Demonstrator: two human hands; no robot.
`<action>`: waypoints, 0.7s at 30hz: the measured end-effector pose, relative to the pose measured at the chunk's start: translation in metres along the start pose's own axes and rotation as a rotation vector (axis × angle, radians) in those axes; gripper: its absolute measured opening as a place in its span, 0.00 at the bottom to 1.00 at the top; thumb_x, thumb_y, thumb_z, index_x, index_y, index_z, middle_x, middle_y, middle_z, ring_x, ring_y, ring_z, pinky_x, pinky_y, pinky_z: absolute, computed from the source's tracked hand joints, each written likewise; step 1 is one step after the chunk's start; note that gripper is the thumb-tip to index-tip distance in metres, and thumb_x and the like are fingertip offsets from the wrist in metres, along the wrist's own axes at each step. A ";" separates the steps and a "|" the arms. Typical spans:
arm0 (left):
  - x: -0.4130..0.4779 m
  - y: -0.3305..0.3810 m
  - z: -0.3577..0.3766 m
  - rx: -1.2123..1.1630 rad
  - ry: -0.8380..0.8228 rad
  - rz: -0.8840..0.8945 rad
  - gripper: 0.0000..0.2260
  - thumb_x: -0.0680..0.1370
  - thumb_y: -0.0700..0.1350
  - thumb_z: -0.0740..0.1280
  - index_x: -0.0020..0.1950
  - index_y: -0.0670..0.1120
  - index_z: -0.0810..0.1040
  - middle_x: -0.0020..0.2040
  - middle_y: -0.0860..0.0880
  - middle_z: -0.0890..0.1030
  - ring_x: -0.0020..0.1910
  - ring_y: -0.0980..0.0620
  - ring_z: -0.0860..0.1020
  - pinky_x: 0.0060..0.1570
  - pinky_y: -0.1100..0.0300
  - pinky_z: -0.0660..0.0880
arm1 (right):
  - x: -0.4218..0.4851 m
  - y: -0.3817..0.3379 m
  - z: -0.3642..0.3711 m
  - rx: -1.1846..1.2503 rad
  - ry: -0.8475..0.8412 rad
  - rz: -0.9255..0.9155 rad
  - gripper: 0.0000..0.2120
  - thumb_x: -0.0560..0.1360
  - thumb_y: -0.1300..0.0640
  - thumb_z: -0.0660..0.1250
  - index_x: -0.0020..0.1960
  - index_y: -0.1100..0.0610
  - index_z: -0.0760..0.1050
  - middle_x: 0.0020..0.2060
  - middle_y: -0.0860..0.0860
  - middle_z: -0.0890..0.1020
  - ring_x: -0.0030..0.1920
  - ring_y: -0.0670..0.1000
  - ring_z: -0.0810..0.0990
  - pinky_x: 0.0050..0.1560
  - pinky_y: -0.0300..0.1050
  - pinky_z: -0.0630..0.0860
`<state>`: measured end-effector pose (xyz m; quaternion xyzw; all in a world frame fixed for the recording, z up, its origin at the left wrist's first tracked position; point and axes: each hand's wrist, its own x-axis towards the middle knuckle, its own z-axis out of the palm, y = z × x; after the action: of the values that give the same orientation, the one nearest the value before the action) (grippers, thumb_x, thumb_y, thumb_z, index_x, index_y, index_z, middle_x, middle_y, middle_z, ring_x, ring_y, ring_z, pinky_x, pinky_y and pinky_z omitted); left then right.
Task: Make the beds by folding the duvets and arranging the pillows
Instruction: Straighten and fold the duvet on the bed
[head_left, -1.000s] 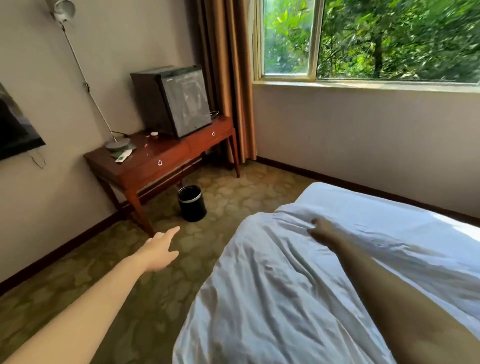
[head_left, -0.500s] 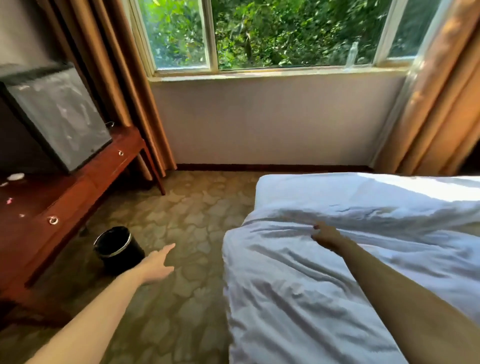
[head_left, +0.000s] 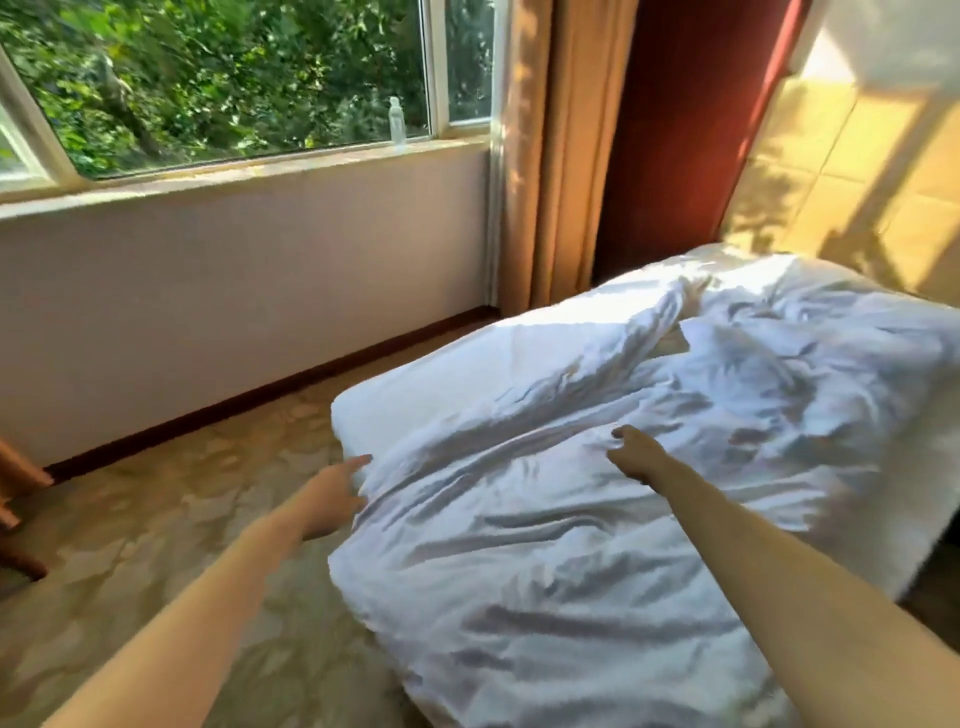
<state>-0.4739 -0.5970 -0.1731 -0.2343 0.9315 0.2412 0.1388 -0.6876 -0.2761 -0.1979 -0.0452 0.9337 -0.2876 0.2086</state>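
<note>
A crumpled white duvet (head_left: 597, 545) lies across the bed and hangs over its near corner. The far corner of the white-sheeted mattress (head_left: 415, 395) is bare. My left hand (head_left: 335, 491) reaches in from the floor side with its fingers stretched, their tips touching the duvet's left edge. My right hand (head_left: 636, 457) lies on top of the duvet near its middle, its fingers curled into a fold of the cloth. I see no pillow.
A yellow padded headboard (head_left: 857, 171) stands at the bed's right end, beside a dark red panel. Tan curtains (head_left: 550, 156) hang by the window, and a clear bottle (head_left: 396, 120) stands on the sill. Patterned carpet (head_left: 156, 519) lies between bed and wall. A wooden desk leg (head_left: 15, 467) shows at far left.
My view has swung right, from the desk and bin to the headboard end. My left hand has moved from over the carpet to the duvet's edge. My right hand stays on the duvet.
</note>
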 end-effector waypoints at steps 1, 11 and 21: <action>0.016 0.006 -0.002 0.004 -0.009 0.059 0.28 0.79 0.46 0.62 0.77 0.51 0.55 0.73 0.44 0.66 0.69 0.46 0.68 0.67 0.55 0.65 | 0.007 0.001 -0.003 -0.010 0.033 0.037 0.22 0.79 0.62 0.57 0.72 0.61 0.62 0.67 0.60 0.70 0.55 0.55 0.73 0.41 0.39 0.69; 0.192 -0.058 -0.079 0.362 -0.143 0.215 0.29 0.80 0.49 0.60 0.77 0.57 0.50 0.70 0.47 0.67 0.66 0.48 0.70 0.65 0.57 0.67 | 0.153 -0.118 0.074 0.045 0.038 0.098 0.22 0.79 0.65 0.53 0.73 0.65 0.59 0.53 0.57 0.68 0.50 0.53 0.67 0.35 0.42 0.64; 0.399 -0.109 -0.178 0.443 -0.202 0.321 0.28 0.80 0.49 0.60 0.77 0.57 0.50 0.69 0.46 0.68 0.56 0.53 0.77 0.59 0.60 0.73 | 0.252 -0.237 0.099 0.178 0.103 0.213 0.23 0.80 0.58 0.58 0.73 0.57 0.60 0.68 0.58 0.69 0.64 0.57 0.71 0.58 0.41 0.69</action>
<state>-0.7850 -0.9204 -0.2128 -0.0229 0.9681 0.0729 0.2386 -0.8838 -0.5755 -0.2322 0.0876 0.9134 -0.3475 0.1931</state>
